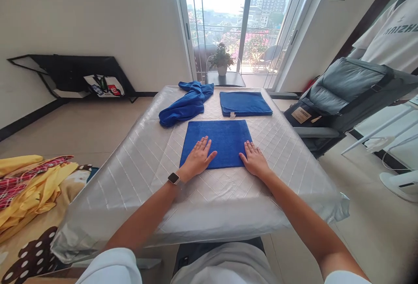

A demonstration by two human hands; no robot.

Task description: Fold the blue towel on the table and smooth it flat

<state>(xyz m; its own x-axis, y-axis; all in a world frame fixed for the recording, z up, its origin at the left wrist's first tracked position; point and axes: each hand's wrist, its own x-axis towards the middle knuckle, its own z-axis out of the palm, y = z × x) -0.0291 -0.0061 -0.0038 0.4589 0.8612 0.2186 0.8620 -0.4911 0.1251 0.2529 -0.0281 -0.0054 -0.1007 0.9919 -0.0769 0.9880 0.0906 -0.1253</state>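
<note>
A blue cloth [225, 140], folded to a rectangle, lies flat on the silver quilted table cover [137, 175]. My left hand [197, 157] rests palm down on its left part, fingers stretched out and thumb apart. On its right edge, my right hand [254, 158] also lies flat with the fingers extended. Behind it to the right is a neat folded stack of blue cloth [245, 102] with a small white tag at its front edge. A crumpled blue cloth [187, 105] sits loosely at the back left of the table.
A potted plant [222, 60] stands on a chair beyond the table, before the glass door. At right is a grey reclining chair [349, 86], with a person in a white shirt [392, 31] behind it. Yellow and checked fabrics [35, 188] are heaped at left.
</note>
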